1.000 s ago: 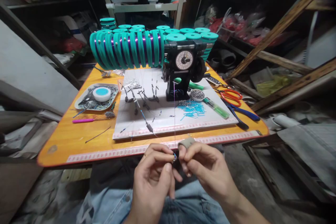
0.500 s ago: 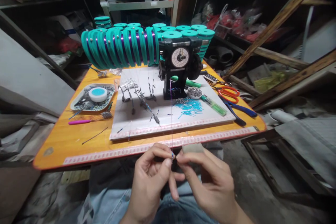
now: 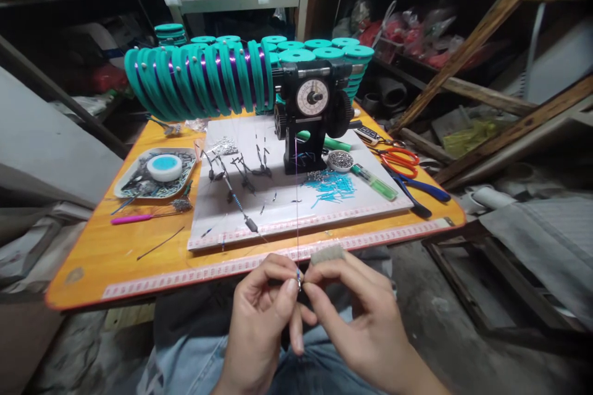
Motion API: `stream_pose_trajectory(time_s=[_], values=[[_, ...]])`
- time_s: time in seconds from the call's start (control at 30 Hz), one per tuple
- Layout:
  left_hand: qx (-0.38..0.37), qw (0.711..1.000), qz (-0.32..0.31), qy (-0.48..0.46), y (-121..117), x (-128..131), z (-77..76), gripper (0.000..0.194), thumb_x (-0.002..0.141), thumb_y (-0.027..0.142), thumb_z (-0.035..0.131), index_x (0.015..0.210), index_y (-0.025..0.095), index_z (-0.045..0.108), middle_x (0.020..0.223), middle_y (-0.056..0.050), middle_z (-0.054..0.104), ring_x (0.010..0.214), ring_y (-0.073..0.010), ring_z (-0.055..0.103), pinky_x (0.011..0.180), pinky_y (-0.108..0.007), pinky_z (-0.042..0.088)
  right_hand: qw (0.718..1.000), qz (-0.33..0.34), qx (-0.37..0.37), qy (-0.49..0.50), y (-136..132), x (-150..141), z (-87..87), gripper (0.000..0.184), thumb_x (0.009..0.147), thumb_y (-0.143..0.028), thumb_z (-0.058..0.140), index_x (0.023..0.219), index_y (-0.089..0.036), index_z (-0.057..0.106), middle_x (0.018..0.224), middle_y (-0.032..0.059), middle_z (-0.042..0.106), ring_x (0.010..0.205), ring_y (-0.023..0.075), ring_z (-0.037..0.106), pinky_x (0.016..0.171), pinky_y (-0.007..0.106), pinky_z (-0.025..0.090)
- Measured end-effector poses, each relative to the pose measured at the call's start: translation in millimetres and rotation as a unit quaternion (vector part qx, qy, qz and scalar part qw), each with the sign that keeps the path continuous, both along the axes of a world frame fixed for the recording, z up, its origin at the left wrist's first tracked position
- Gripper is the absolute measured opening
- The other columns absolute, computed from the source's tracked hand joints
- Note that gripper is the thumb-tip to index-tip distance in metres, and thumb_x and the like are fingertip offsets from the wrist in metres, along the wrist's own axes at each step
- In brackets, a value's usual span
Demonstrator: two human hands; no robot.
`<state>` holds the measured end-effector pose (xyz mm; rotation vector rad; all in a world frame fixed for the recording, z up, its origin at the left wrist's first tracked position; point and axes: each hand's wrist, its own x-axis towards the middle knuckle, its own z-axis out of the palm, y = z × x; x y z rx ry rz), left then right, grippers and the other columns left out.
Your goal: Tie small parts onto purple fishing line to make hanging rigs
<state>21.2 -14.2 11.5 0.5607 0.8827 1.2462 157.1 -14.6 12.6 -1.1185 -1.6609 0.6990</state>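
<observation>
Close together at the table's near edge, both hands are pinched around the low end of a thin purple fishing line (image 3: 297, 210). The line runs taut down from a black winding machine (image 3: 311, 105) with a round dial. My left hand (image 3: 264, 308) is closed on the line, thumb against index finger, where a tiny shiny metal piece with a blue bit (image 3: 299, 281) shows. My right hand (image 3: 356, 308), a greyish wrap around one finger, pinches right beside that piece. What lies between its fingertips is too small to make out.
Teal foam spools (image 3: 199, 80) wound with purple line extend left from the machine. A white board (image 3: 278, 222) bears sinker rigs, blue tubes (image 3: 333, 188) and a bowl of metal bits (image 3: 340, 161). Orange scissors (image 3: 401, 160) and blue-handled pliers (image 3: 424, 188) lie right; a tray (image 3: 121, 188) stands left.
The view has shifted slightly. My right fingertips have come closer to the left ones, and the small metal piece shows more plainly between them. A sinker rig on the board has swung left.
</observation>
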Motion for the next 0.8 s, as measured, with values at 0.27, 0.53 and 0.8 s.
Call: stream_pose_trajectory(time_s=[0.27, 0.53, 0.8], values=[[0.020, 1.000, 0.003, -0.014, -1.3, -0.9, -6.8, 0.010, 0.077, 0.026, 0.080, 0.078, 0.018, 0.073, 0.094, 0.002, 0.061, 0.038, 0.0022, 0.058, 0.041, -0.008, 0.047, 1.000, -0.006, -0.008, 0.028, -0.5, -4.0, -2.3, 0.013, 0.087, -0.010, 0.063, 0.089, -0.023, 0.063, 0.076, -0.0029, 0.068, 0.070, 0.0102, 0.063, 0.065, 0.019, 0.050], [0.057, 0.998, 0.001, 0.000, 1.1, -4.2, -15.4, 0.008, 0.080, 0.027, 0.078, 0.079, 0.020, 0.074, 0.092, 0.002, 0.060, 0.042, -0.0007, 0.062, 0.036, -0.005, 0.041, 0.992, -0.039, 0.100, -0.067, -2.8, -5.0, 1.3, 0.020, 0.087, -0.004, 0.062, 0.097, -0.020, 0.066, 0.077, 0.0010, 0.064, 0.065, 0.0118, 0.063, 0.061, 0.021, 0.051], [0.070, 0.998, -0.007, -0.008, 1.4, -2.9, -20.0, 0.010, 0.079, 0.029, 0.078, 0.080, 0.020, 0.074, 0.090, 0.000, 0.063, 0.036, 0.0028, 0.052, 0.032, -0.005, 0.039, 0.990, 0.047, 0.097, -0.094, 3.4, 3.6, 12.0, 0.039, 0.092, -0.003, 0.054, 0.128, -0.019, 0.056, 0.093, 0.0053, 0.065, 0.076, 0.0134, 0.063, 0.069, 0.021, 0.053]])
